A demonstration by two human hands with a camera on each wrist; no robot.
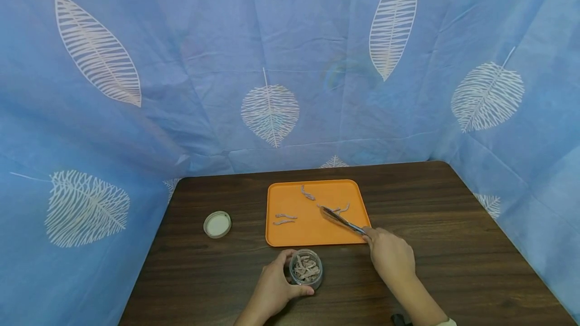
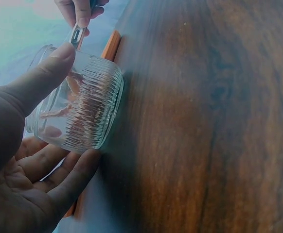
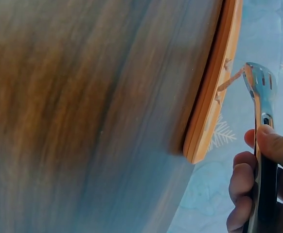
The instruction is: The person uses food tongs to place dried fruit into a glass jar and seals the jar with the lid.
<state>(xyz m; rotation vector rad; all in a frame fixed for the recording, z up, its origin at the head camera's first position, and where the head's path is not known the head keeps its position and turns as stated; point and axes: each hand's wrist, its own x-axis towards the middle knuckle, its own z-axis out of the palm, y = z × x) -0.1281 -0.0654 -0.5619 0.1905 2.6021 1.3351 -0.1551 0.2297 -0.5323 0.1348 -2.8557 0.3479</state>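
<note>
My left hand (image 1: 275, 286) grips a clear glass jar (image 2: 102, 92) at the table's near side, thumb and fingers around its ribbed wall. Dried brownish strips (image 1: 305, 268) fill part of the open jar. In my right hand (image 1: 393, 254) is a pair of metal tongs (image 3: 265, 90) with a slotted head and dark handle. One thin strip (image 3: 233, 79) extends from the tongs' tip toward the orange tray (image 1: 312, 234). On that tray lie a few more strips: one (image 1: 307, 193) near the back and two (image 1: 284, 222) at the left.
A round lid (image 1: 217, 225) lies left of the tray on the dark wooden table (image 1: 453, 245). Blue leaf-patterned cloth (image 1: 204, 89) hangs behind and at both sides. A small black object (image 1: 399, 320) shows at the bottom edge, beside the right forearm.
</note>
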